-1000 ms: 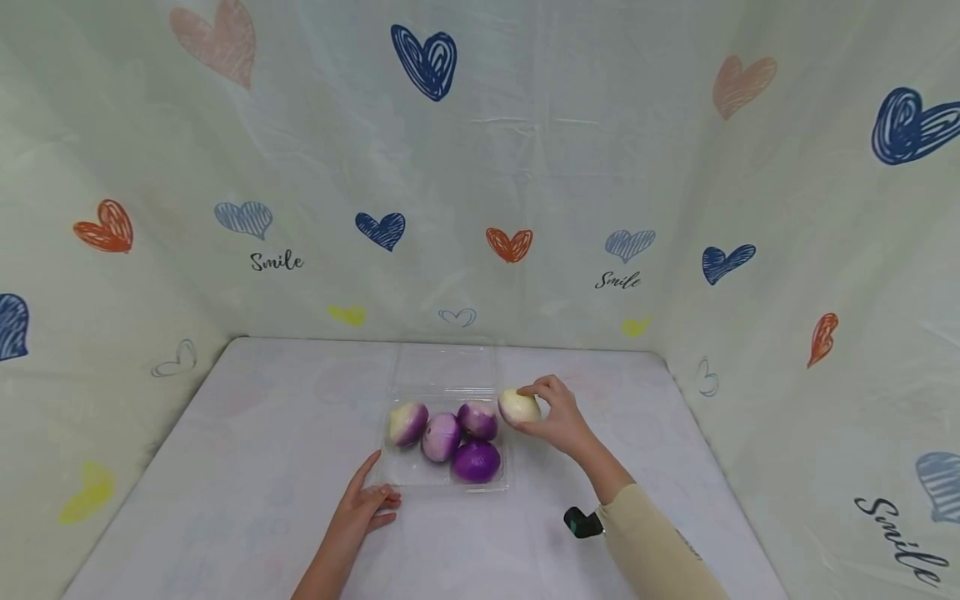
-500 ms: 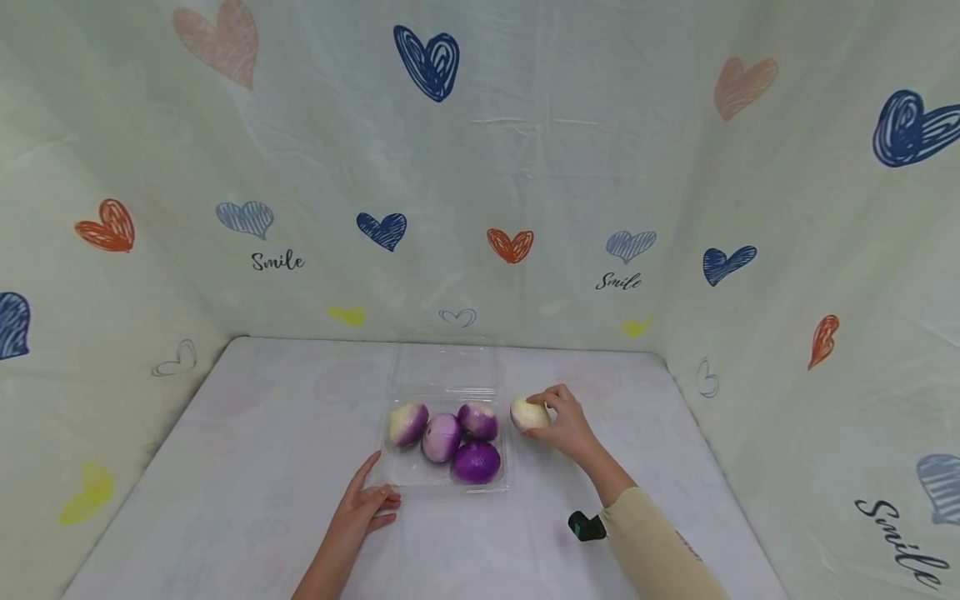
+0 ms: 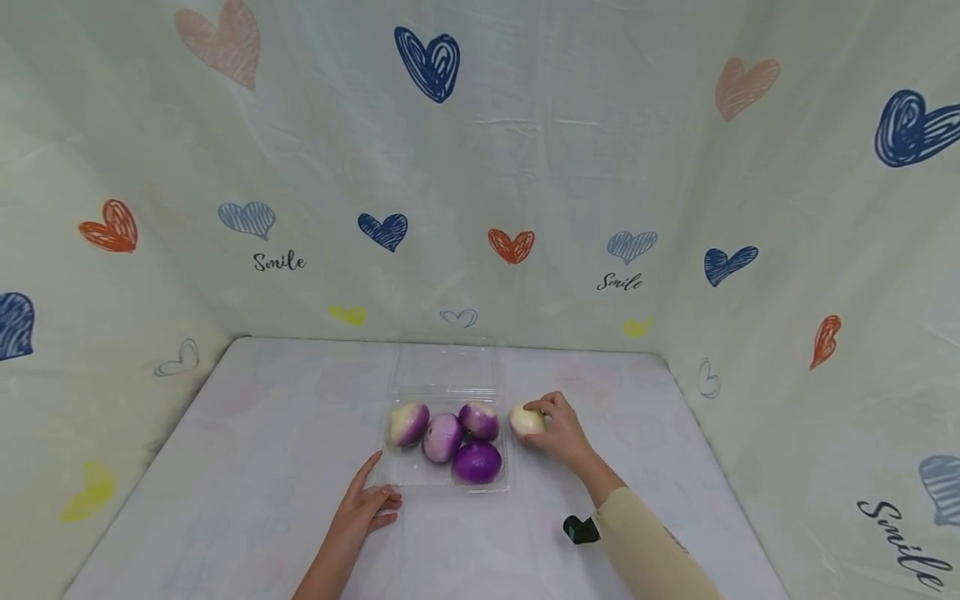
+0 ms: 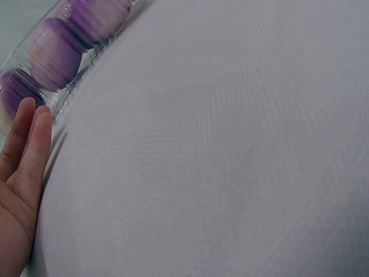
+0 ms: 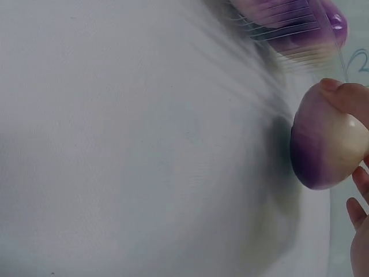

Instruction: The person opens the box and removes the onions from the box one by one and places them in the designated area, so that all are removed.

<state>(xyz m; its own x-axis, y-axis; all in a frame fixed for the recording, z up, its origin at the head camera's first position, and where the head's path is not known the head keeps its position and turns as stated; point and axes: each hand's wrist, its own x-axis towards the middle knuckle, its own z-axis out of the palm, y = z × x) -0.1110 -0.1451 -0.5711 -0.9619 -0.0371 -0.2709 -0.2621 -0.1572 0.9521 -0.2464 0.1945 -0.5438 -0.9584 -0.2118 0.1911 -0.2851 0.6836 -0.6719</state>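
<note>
Over the tabletop point(image 3: 270, 450), the right hand point(image 3: 564, 432) holds an onion point(image 3: 525, 421) pale side up, roughly level lengthwise.

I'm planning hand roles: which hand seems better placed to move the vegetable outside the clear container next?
Probably the right hand: it grips that pale vegetable, just right of the clear container. The left hand lies at the container's left edge, with the other vegetables in between.
</note>
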